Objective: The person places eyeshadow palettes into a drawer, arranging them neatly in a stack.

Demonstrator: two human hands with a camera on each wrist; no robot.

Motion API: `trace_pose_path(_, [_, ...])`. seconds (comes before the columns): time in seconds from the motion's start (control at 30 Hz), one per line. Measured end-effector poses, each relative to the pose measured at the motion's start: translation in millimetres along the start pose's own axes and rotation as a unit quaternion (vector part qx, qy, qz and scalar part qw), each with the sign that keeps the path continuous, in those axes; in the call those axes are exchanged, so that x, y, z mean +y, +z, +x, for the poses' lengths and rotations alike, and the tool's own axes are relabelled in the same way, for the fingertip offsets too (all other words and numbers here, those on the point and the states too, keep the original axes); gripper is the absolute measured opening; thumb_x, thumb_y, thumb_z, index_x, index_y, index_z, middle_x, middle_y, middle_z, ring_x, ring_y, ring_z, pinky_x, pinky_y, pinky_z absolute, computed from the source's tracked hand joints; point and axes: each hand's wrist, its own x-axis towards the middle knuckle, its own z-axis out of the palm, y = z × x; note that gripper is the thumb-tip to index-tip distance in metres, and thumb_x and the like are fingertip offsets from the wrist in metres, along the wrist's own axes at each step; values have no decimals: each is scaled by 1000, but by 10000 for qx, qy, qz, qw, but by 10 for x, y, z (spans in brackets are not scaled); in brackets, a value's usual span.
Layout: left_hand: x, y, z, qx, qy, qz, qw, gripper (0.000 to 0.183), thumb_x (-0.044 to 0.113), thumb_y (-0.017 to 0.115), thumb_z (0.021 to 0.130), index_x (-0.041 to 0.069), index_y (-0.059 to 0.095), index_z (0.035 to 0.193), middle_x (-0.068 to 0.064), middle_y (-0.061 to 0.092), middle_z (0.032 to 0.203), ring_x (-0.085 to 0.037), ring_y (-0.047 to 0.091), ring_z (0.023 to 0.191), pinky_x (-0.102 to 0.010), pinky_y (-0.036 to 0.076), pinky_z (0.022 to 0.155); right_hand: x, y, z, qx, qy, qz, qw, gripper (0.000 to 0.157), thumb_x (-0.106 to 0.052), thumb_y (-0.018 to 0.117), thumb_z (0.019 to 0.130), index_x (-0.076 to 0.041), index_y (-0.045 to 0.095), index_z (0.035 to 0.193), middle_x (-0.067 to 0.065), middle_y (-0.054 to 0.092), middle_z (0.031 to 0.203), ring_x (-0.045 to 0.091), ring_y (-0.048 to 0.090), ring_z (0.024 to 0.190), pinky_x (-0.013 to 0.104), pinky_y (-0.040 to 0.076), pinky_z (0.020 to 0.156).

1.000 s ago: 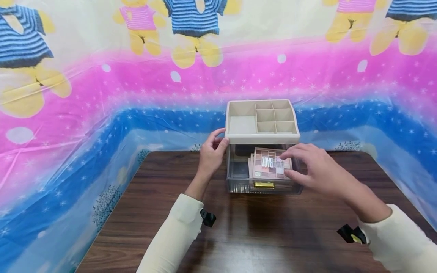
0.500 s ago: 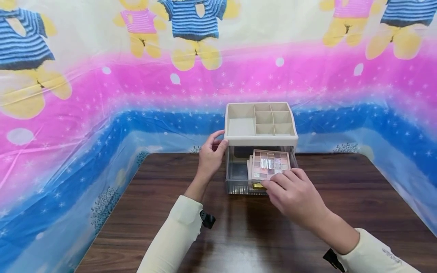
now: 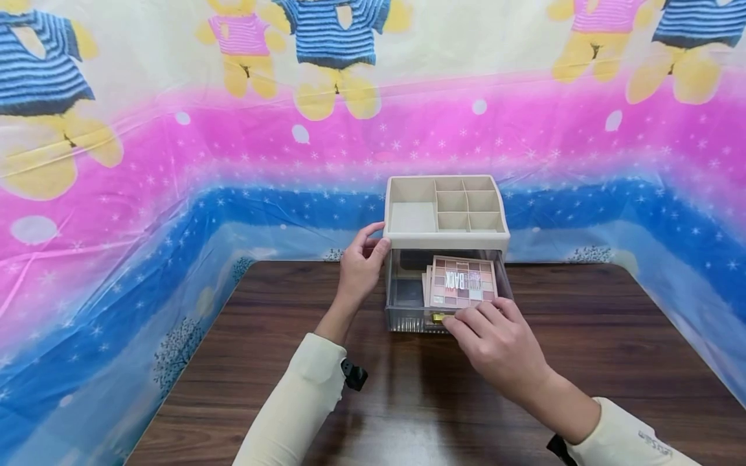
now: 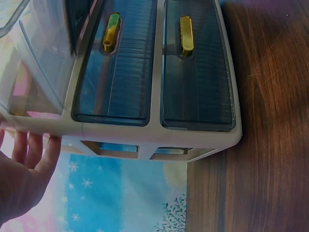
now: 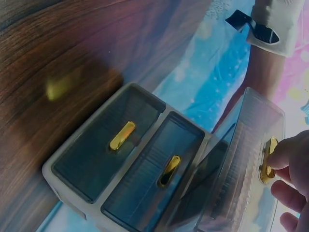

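Note:
A cream desktop drawer organizer (image 3: 447, 241) has its clear top drawer (image 3: 405, 317) pulled out. Inside the drawer lies a stack of eyeshadow palettes (image 3: 463, 278), the top one lettered "BACK". My right hand (image 3: 507, 343) pinches the gold handle (image 5: 268, 160) on the drawer front, thumb on one side and fingertips on the other. My left hand (image 3: 359, 268) rests against the organizer's left side near the top, its fingertips touching the cream frame (image 4: 96, 131) in the left wrist view.
Two lower drawers, a middle drawer (image 4: 116, 72) and a bottom drawer (image 4: 200, 82), are closed, each with a gold handle. The organizer's top tray (image 3: 412, 217) has several compartments. Dark wooden table (image 3: 280, 310) stands under it, with a printed cloth backdrop (image 3: 291, 213) behind.
My right hand has moved from over the palettes at the drawer's right side down to the front handle, taking hold of it. The left hand stays at the organizer's side.

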Motion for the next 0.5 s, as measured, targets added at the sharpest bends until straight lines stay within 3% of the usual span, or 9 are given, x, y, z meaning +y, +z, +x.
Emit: trace_pose_path(0.5, [3, 10, 1, -48, -14, -2, 10000, 35, 39, 59, 94, 30, 58, 129, -8, 69, 107, -18, 64, 89, -28, 53, 70, -46, 62, 16, 150, 352, -76, 9992, 18, -10, 54, 88, -10, 71, 82, 2, 65, 74, 23, 59, 68, 39, 42, 64])
